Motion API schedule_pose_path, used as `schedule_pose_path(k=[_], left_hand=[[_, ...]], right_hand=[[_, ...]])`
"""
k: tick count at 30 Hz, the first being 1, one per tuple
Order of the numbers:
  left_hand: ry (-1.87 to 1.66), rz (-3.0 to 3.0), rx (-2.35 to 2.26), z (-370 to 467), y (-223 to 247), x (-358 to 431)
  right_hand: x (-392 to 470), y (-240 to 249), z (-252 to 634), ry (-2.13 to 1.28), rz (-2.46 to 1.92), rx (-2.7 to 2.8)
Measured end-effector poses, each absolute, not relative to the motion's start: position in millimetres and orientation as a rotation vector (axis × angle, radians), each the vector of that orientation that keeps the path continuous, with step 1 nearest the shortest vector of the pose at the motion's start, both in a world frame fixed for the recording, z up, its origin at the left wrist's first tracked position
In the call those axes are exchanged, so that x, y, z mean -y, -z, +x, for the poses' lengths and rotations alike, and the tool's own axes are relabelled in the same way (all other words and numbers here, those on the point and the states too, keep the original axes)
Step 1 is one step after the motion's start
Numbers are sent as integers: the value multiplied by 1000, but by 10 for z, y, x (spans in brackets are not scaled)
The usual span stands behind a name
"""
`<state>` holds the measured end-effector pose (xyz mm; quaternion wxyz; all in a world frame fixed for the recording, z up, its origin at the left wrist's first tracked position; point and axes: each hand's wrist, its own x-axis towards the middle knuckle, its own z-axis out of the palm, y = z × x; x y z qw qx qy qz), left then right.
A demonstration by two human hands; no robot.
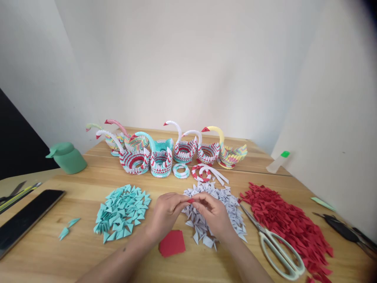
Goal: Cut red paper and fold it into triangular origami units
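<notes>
A small red folded paper piece (191,201) is pinched between the fingertips of both hands. My left hand (168,211) grips it from the left, and my right hand (212,212) from the right, fingers closed. Behind and under my right hand spreads a pile of pale grey-white paper triangles (235,220). A small stack of red paper sheets (172,243) lies on the wooden table (132,263) below my left hand. To the left sits a heap of turquoise paper triangles (123,212); a larger red triangle heap (288,220) is on the right.
Several folded-paper swans (135,161) line the back, with paper rings (180,171) before them. White-handled scissors (282,255) lie beside the red heap. A phone (28,220) and a green jug (68,158) are at left; black-handled tools (341,228) and a glue bottle (277,162) at right.
</notes>
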<state>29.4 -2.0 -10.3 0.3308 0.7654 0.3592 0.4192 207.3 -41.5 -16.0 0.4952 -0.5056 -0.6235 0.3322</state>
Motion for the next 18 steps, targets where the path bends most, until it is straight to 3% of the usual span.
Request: schedule_pose_path(k=[12,18], left_hand=[[-1000,1693,-939,334,87,47],[-1010,1861,-993,318,13,87]], right_hand=[[409,180,2062,-921,-1183,1442],[422,149,2058,-746,-1209,1548]])
